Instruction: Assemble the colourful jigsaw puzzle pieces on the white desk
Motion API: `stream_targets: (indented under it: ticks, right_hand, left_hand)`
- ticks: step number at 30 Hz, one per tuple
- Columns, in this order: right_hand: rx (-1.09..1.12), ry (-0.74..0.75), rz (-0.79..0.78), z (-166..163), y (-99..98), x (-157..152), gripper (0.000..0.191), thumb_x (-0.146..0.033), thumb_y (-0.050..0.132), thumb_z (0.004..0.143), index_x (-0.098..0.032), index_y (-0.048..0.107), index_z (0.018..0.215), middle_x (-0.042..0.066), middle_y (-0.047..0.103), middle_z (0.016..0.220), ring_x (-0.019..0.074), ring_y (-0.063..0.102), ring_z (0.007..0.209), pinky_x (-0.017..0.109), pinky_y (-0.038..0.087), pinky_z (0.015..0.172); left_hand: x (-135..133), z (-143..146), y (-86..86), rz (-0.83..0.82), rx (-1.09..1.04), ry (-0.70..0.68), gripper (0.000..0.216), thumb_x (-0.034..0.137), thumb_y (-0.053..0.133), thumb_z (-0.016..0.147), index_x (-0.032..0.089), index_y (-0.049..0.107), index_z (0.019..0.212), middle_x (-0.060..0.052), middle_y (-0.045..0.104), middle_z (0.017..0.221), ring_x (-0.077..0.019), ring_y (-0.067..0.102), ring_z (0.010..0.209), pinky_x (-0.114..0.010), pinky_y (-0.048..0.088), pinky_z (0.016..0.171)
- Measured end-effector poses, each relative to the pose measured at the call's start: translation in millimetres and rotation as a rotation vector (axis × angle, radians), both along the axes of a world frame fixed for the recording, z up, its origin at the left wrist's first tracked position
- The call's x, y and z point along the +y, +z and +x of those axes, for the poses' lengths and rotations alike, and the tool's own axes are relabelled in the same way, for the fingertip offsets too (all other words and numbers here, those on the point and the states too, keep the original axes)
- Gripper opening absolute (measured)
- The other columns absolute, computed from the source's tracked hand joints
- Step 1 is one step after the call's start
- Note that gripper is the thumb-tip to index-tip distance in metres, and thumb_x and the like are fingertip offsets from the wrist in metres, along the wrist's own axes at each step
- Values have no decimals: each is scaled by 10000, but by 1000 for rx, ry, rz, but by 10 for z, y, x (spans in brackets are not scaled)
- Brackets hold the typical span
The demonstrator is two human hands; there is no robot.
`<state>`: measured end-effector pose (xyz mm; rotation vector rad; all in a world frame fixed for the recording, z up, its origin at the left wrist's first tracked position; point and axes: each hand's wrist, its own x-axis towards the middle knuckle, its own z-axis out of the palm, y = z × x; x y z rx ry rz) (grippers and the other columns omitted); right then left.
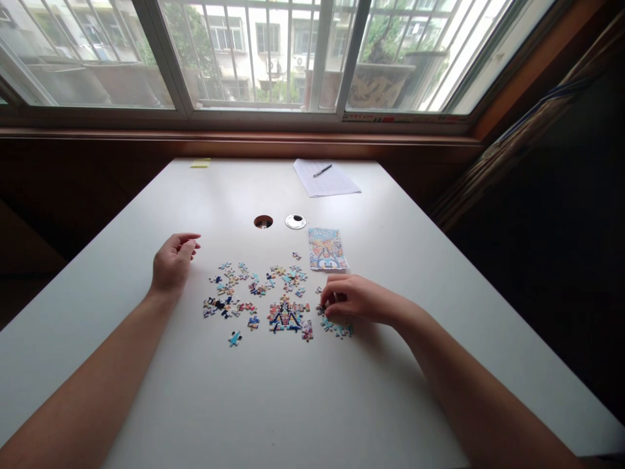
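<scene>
Near the table's middle, my right hand [354, 298] reaches in with thumb and fingers bent together at a small puzzle piece [321, 309]. Pale blue puzzle pieces [343, 329] lie under and beside this hand, partly hidden by it. Left of it is a partly joined puzzle section [286, 316], with a reddish piece [306, 330] at its lower right corner. My left hand [172, 260] rests on the table, fingers loosely bent and the index finger stretched out, holding nothing. Between the hands lie several loose pieces [232, 277], with a light blue one [235, 338] apart at the front.
A picture card [327, 249] lies behind my right hand. Farther back are a round metal cover [295, 221], an open cable hole [263, 222] and paper sheets [325, 182] with a pen [323, 170]. A yellow slip [200, 163] lies at the white table's [273, 404] far edge, below the window.
</scene>
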<state>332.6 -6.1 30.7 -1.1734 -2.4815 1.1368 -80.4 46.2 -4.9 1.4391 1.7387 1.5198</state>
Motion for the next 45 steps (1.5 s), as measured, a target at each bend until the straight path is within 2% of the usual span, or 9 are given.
stream_targets:
  ticks: [12,19,23,27,37,45]
  right_hand:
    - [25,48,53,-49,-61,-9,168,-385,751,859,-242,756,947,29,663,955,163,623,829,257,490,706]
    - [43,66,38,-53,-29,-17,166,-367,756,860,-234,760,959,30,654,944,157,622,821,251,493,716]
    - [51,66,-18,-38,-9,-20,194,-345,735,876,-223,755,1026,27,640,930,138,619,777,246,490,698]
    - [57,96,19,-28,-26,-19,223,-316,680,918,-257,753,1122,25,623,922,126,592,756,245,479,694]
    - [-3,93,18,-8,10,-24,100,-305,713,890,-211,747,888,30,622,951,136,599,790,255,493,722]
    - [8,102,5,0,23,-32,110,-278,684,908,-230,757,975,24,611,956,122,600,778,247,488,709]
  left_hand:
    - [-9,12,13,-7,24,-1,301,353,583,847,174,733,1037,-44,691,862,-159,611,769,-244,487,676]
    - [6,-1,-14,-6,15,-8,289,343,591,853,166,729,1036,-31,685,846,-147,596,750,-247,480,677]
    - [20,-15,-26,-8,12,-12,275,333,594,858,171,730,1033,-23,684,838,-138,588,742,-244,475,682]
    - [19,-18,-27,-10,17,-15,274,335,593,857,178,734,1031,-28,687,852,-145,598,755,-246,478,682]
    - [6,-10,-20,-17,45,-9,279,342,583,853,186,743,1021,-31,693,857,-155,609,762,-240,485,677]
    - [17,-18,-48,-18,60,-1,279,351,587,847,192,750,1010,-34,694,856,-157,610,759,-239,482,664]
